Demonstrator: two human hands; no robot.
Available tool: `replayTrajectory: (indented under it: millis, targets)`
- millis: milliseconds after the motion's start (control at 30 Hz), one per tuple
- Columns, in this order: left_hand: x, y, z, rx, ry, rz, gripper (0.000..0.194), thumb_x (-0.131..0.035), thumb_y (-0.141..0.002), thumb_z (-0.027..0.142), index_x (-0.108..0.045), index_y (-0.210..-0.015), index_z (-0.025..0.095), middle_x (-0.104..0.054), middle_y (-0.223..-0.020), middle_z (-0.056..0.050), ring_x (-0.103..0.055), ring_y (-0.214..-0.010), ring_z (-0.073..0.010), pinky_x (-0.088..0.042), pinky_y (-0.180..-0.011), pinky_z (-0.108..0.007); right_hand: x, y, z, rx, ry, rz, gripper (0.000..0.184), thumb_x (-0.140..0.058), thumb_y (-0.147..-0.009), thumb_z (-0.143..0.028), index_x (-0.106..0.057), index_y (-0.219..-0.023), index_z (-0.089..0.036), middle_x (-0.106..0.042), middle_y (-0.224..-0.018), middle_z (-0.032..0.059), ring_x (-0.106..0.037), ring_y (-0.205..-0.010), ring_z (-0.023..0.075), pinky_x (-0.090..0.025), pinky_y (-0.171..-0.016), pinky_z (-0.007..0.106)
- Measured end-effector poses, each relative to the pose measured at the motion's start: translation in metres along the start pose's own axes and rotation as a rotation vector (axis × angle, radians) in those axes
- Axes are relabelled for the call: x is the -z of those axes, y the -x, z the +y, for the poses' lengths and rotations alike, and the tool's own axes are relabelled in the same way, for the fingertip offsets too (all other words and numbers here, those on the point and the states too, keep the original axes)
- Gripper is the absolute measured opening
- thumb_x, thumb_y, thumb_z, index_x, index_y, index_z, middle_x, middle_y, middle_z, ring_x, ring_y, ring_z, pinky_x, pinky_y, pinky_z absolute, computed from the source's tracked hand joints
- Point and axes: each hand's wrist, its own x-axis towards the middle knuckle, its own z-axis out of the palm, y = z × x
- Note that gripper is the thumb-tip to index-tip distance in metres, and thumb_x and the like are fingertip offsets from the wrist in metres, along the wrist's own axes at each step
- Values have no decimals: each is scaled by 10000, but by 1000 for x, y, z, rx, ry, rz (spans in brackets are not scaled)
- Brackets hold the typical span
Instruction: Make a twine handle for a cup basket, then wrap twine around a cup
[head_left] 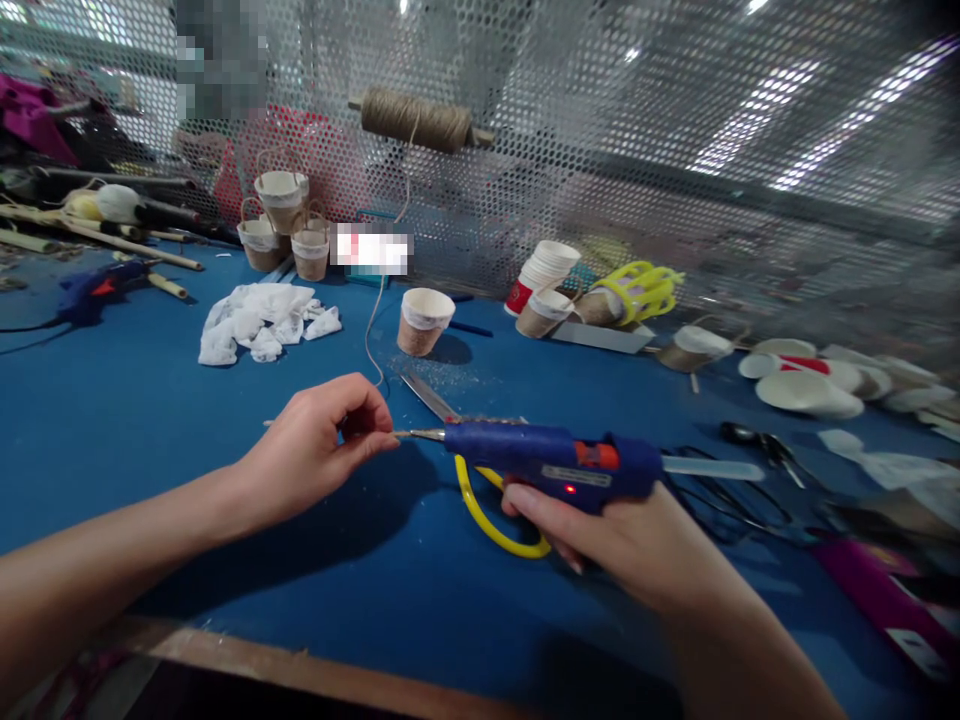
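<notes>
Your left hand (315, 440) and right hand (641, 548) face each other above the table (150, 430), and the relation to watch, as I judge it, is how your left fingers (379, 440) line up with the nozzle (429, 434) of the glue gun (517, 452). The gun's long axis runs side to side, roughly along the table's near edge, with the nozzle toward the left and the pale glue stick (716, 468) jutting from its back toward the right. Your right fingers wrap the grip from below, though the gun's body hides part of that hold. Opposite, your left thumb and forefinger press together, pinching what looks like the end of a thin cord (403, 433); that end points right, toward the nozzle tip and nearly in line with the gun. Whether tip and cord touch or stand just apart, you cannot tell from this view. Below the gun lie the scissors (433, 399), their yellow handle toward the near edge and the blades slanting left toward the far edge. Past the blade tips a small cup (421, 328) stands upright, apart from both hands but nearer your left. The string (371, 330) from the spool (415, 118) passes behind your left hand; whether it joins the cord you pinch is hidden.
</notes>
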Motion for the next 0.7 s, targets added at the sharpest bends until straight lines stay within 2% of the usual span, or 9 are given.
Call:
replayTrajectory:
  millis: [200, 400, 567, 700]
  targets:
    - [0, -1, 0, -19, -16, 6, 98, -559, -769, 203, -515, -696, 154, -522, -624, 26, -441, -541, -74, -359, -495, -194, 0, -1, 1, 10, 15, 7, 182, -576, -703, -380, -591, -668, -202, -424, -383, -63, -406, -371, 85, -370, -381, 204]
    - [0, 0, 0, -16, -2, 9, 102, -554, -775, 215, -531, -701, 149, -514, -598, 35, -399, -503, -63, -332, -465, -179, 4, -4, 5, 68, 76, -22, 296, -551, -743, -398, -505, -528, -201, -416, -364, -53, -399, -362, 87, -363, -405, 224]
    - [-1, 0, 0, 27, 16, -14, 118, -545, -783, 241, -552, -713, 147, -519, -584, 35, -397, -482, -62, -317, -442, -176, 1, -1, 7, 106, 49, 68, 150, -602, -700, -358, -590, -636, -223, -436, -371, -62, -438, -391, 109, -428, -463, 244]
    - [-1, -1, 1, 27, 16, -8, 120, -551, -779, 237, -554, -701, 147, -516, -573, 37, -393, -478, -62, -313, -436, -175, -1, 0, 5, 105, 77, 71, 115, -606, -686, -314, -598, -622, -219, -455, -387, -62, -420, -382, 100, -412, -441, 231]
